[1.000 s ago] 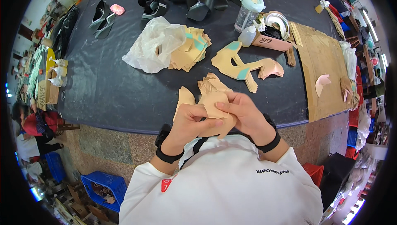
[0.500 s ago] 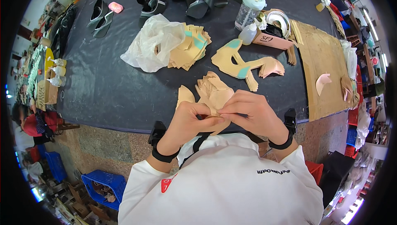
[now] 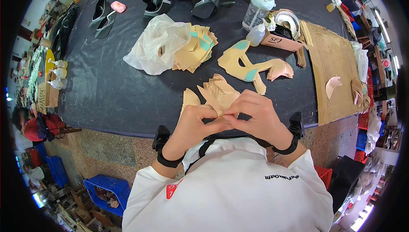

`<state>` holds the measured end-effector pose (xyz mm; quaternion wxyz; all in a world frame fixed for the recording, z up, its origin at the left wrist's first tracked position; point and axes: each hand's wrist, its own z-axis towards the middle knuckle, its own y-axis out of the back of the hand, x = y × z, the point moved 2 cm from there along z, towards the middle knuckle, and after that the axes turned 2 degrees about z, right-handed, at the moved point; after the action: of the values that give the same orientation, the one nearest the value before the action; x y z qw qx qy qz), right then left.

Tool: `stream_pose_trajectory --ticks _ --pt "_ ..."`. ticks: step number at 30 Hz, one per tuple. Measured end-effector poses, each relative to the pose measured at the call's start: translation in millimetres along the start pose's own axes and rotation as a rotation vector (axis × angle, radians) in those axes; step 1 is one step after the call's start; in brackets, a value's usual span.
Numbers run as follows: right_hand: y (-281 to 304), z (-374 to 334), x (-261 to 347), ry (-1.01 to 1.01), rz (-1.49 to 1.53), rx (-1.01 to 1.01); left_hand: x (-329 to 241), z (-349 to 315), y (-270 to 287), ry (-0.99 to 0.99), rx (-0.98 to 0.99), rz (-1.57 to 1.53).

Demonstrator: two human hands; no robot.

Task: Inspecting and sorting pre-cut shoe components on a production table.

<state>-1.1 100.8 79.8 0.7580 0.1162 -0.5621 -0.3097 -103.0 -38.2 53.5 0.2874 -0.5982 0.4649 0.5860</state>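
So compared with a second ago, the broad flap that was up between the hands has dropped out of sight, and the right hand (image 3: 257,113) has shifted so its fingertips meet the left's. What's pinched is a beige cutout (image 3: 220,113), shoe lining by the look of it, right at the fingertips. Most of it is covered by fingers, so I can't tell which way its long axis runs. Grip-wise it's narrow: thumb and fingers closed on the piece from both sides, with the left hand (image 3: 194,123) about as near as the right.

Just beyond the grip is a loose stack of beige cutouts (image 3: 226,96), its length pointing mostly away from the body. Can't tell if the pinched one is clear of it. A single curved cutout (image 3: 190,97) sits just past the left knuckles. Farther out, beyond and right of the grip, are teal-patched cutouts (image 3: 233,63); beyond and left, a crumpled plastic bag (image 3: 154,46).
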Motion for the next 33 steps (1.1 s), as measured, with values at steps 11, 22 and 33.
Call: stream_pose_trajectory --ticks 11,22,33 --pt "-4 -1 2 -0.099 0.096 -0.045 23 1 -2 -0.134 -0.047 -0.269" --pt "-12 -7 -7 -0.194 0.110 -0.143 30 2 -26 -0.052 -0.174 -0.770" --pt "-39 -37 -41 -0.842 1.315 -0.146 45 4 -42 0.032 -0.311 -0.737"
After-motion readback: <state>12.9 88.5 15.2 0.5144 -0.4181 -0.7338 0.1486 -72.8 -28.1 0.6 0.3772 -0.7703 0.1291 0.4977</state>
